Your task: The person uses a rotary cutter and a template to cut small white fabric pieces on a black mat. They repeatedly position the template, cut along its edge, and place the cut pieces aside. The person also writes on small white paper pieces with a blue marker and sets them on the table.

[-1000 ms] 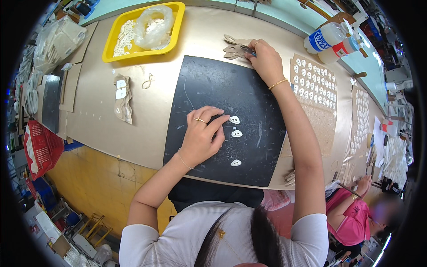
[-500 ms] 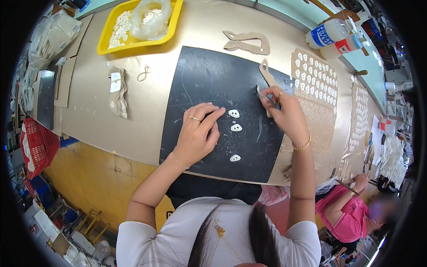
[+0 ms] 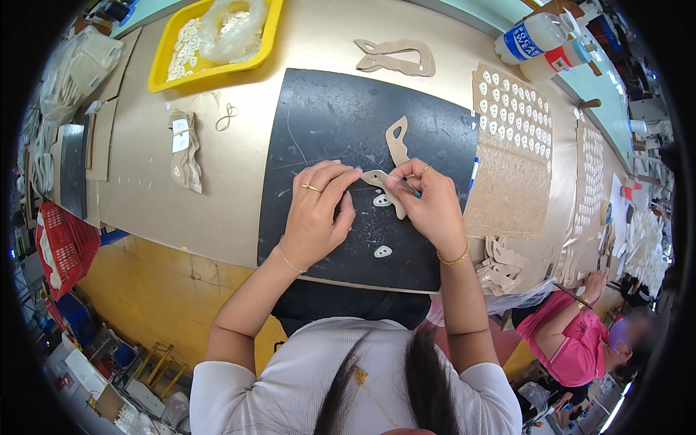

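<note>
Hands (image 3: 317, 206) (image 3: 433, 206) at curved beige piece (image 3: 398, 151)

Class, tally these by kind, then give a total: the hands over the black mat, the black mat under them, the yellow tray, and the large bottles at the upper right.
Hands: 2 (left hand, right hand)
Black mat: 1
Yellow tray: 1
Large bottles: 2 (blue-labelled bottle, red-labelled bottle)
Total: 6
</note>
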A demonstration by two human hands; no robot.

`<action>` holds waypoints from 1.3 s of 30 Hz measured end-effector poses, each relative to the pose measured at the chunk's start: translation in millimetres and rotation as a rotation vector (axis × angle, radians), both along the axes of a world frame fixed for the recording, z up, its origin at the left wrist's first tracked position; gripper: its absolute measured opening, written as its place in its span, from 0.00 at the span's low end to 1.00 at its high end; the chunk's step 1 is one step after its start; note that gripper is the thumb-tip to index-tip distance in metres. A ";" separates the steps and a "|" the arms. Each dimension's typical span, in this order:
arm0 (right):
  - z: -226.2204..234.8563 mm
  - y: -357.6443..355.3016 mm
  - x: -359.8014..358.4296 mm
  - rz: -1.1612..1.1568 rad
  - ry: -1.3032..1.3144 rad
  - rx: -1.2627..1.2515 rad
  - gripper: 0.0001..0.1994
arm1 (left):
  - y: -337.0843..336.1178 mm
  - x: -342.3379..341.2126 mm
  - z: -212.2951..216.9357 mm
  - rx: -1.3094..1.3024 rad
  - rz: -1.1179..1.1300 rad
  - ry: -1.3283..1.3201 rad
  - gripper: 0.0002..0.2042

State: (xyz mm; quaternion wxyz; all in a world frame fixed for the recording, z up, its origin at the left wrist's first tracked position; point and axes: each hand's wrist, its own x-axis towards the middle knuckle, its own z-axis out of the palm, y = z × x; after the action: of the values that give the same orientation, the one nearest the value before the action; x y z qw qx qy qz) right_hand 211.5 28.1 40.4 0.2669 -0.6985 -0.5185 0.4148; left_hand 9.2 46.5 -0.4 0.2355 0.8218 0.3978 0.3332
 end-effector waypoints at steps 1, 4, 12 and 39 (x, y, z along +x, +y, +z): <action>-2.4 -0.8 -0.7 -0.012 -0.013 0.011 0.10 | 0.1 0.4 -0.5 -0.002 -0.003 0.005 0.21; -5.8 -2.5 -4.3 -0.081 0.009 -0.008 0.10 | 0.3 1.2 -0.6 -0.008 -0.010 0.026 0.20; -7.7 -4.6 -8.3 -0.112 -0.022 0.014 0.10 | -2.1 0.9 -1.3 -0.001 -0.024 0.102 0.18; -18.1 -9.3 -10.5 -0.136 -0.102 0.081 0.07 | 3.6 7.9 5.9 0.127 -0.140 0.306 0.22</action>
State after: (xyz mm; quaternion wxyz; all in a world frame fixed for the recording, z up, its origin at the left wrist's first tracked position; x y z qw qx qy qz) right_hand 201.0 18.9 22.3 0.2956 -0.7412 -0.4989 0.3381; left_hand 17.1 50.1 5.5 0.1425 0.9018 0.3489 0.2113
